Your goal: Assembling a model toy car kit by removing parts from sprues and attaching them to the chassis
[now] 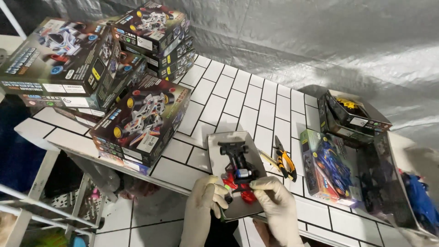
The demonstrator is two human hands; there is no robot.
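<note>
A small black toy car chassis with red parts and a silver motor lies on a grey box lid on the white tiled table. Both my hands wear pale gloves. My left hand grips the lid's near left corner, its fingers by the chassis's red rear. My right hand pinches the red rear part of the chassis from the right.
Yellow-handled pliers lie right of the lid. Stacked toy car boxes fill the table's left end. A green box, an open box and a tray with a blue car body sit right. Grey sheeting hangs behind.
</note>
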